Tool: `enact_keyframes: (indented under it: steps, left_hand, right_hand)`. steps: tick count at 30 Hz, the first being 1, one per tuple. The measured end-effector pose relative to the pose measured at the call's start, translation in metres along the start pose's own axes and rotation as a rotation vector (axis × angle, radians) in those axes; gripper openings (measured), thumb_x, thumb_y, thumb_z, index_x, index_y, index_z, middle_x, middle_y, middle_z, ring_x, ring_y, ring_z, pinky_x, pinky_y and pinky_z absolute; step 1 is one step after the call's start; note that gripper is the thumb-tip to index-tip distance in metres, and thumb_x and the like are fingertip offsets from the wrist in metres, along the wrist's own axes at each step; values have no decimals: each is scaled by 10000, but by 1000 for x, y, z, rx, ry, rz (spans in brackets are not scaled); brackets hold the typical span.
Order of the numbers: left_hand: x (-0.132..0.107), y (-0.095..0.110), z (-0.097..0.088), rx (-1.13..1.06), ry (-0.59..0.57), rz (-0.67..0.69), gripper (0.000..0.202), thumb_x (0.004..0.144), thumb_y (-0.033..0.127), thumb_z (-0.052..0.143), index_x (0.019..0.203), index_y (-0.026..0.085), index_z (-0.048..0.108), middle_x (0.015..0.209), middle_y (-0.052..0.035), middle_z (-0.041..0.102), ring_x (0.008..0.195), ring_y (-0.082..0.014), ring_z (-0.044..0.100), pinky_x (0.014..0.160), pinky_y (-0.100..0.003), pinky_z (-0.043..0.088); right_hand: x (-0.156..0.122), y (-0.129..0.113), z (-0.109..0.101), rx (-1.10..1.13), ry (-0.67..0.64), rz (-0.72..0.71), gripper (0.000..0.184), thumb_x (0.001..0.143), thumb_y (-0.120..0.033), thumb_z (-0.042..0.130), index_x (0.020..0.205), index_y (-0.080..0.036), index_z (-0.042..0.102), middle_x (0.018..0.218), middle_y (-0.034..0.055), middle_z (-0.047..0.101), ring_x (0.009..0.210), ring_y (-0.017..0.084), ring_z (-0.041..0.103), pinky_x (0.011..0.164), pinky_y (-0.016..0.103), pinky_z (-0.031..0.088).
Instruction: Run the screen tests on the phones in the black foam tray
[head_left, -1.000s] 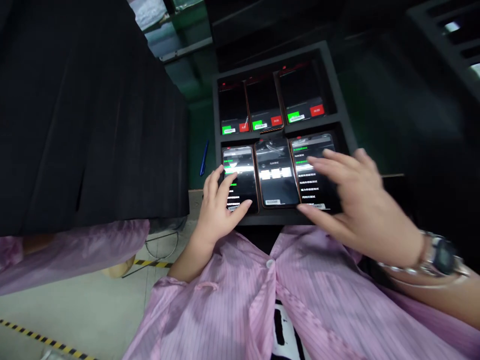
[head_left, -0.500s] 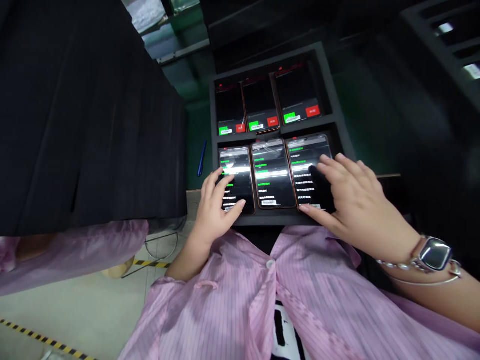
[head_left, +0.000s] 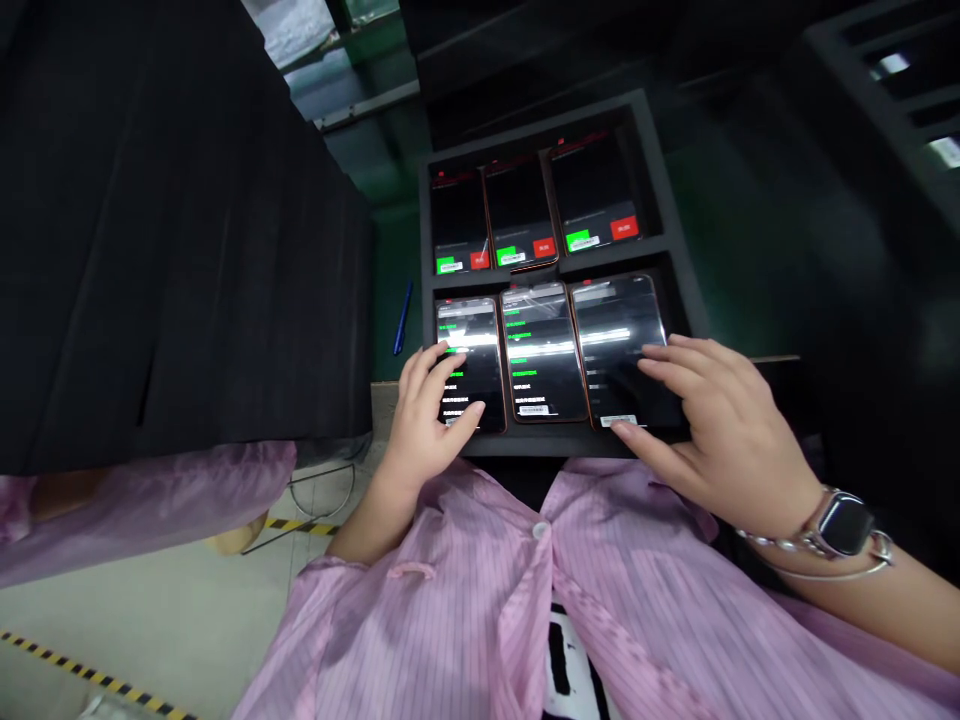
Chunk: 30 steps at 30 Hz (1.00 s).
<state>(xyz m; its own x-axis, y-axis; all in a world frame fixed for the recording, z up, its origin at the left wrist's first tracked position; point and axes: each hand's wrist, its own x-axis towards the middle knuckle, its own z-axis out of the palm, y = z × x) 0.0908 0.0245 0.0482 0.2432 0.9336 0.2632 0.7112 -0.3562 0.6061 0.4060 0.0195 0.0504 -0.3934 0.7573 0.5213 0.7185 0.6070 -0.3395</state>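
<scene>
- Tapping is best done lightly, one fingertip per screen, so the dark tray (head_left: 679, 262) is not shifted.
- One tray is counted, with two compartments; the far one lies at twelve o'clock of the near one.
- Six phones are counted: three far, three near.
- The left hand (head_left: 426, 420), fingers spread and gripping nothing, rests on the near left phone (head_left: 469, 360).
- The right hand (head_left: 720, 430), likewise open, touches the near right phone (head_left: 619, 345).
- One blue pen (head_left: 403, 317) lies at nine o'clock of the tray.

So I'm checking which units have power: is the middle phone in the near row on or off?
On. The middle phone in the tray shows lit green and white text lines on its screen.
</scene>
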Motion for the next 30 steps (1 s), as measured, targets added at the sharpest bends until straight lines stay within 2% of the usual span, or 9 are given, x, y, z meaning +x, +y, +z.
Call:
enact_keyframes:
  steps: [4, 13, 17, 20, 23, 25, 27, 30]
  left_hand:
    - [-1, 0, 0, -7, 2, -12, 488, 979, 403, 646, 1424, 245, 524, 1521, -123, 487, 1434, -294, 454, 1229, -540, 364]
    - [-1, 0, 1, -30, 7, -33, 475, 978, 404, 649, 1411, 245, 539, 1521, -116, 491, 1436, -294, 454, 1226, -541, 369]
    - [-1, -2, 1, -49, 18, -27, 463, 980, 395, 647, 1404, 241, 546, 1515, -117, 499, 1429, -291, 462, 1222, -536, 374]
    - [-2, -3, 2, -60, 26, -20, 456, 979, 375, 651, 1403, 241, 550, 1517, -115, 497, 1433, -288, 459, 1221, -537, 374]
    - [-2, -3, 2, -56, 27, -6, 447, 978, 359, 655, 1396, 236, 555, 1512, -118, 501, 1424, -282, 468, 1226, -542, 365]
    - [-1, -3, 1, -53, 25, 0, 439, 977, 357, 654, 1388, 233, 561, 1504, -120, 507, 1416, -279, 474, 1229, -543, 359]
    - [0, -3, 1, -52, 25, 1, 432, 976, 358, 653, 1381, 234, 567, 1495, -119, 513, 1412, -280, 477, 1228, -541, 360]
    - [2, -3, 0, -48, 24, 4, 436, 976, 351, 649, 1389, 241, 561, 1486, -118, 523, 1407, -280, 486, 1227, -542, 359]
  right_hand:
    - [-1, 1, 0, 21, 31, 6, 443, 940, -338, 718, 1248, -49, 585, 1216, 247, 658, 1179, 457, 623, 1024, 649, 513]
    - [2, 5, -5, 146, -50, 35, 380, 948, -274, 684, 1288, -137, 585, 1200, 199, 659, 1173, 403, 627, 1083, 648, 468]
    - [-2, 3, -7, 209, 9, 97, 351, 941, -219, 671, 1280, -166, 602, 1113, 149, 684, 1144, 372, 649, 1107, 643, 472]
    - [-11, 5, -9, 279, 47, 145, 262, 942, -166, 633, 1202, -197, 628, 1030, 104, 693, 1088, 330, 679, 1133, 632, 469]
    - [-19, 12, -13, 220, 3, 44, 182, 926, -113, 624, 1074, -218, 639, 933, 63, 709, 1010, 328, 715, 1108, 644, 483]
    - [-21, 16, -18, 164, -25, -21, 184, 916, -99, 631, 1054, -221, 637, 906, 55, 722, 1002, 346, 724, 1079, 645, 500]
    - [-17, 18, -21, 156, -24, -27, 202, 921, -119, 630, 1095, -221, 642, 955, 71, 733, 1034, 359, 717, 1069, 639, 506]
    - [-1, 18, -21, 154, -30, 29, 336, 946, -230, 638, 1280, -210, 612, 1141, 127, 715, 1184, 383, 654, 1100, 639, 481]
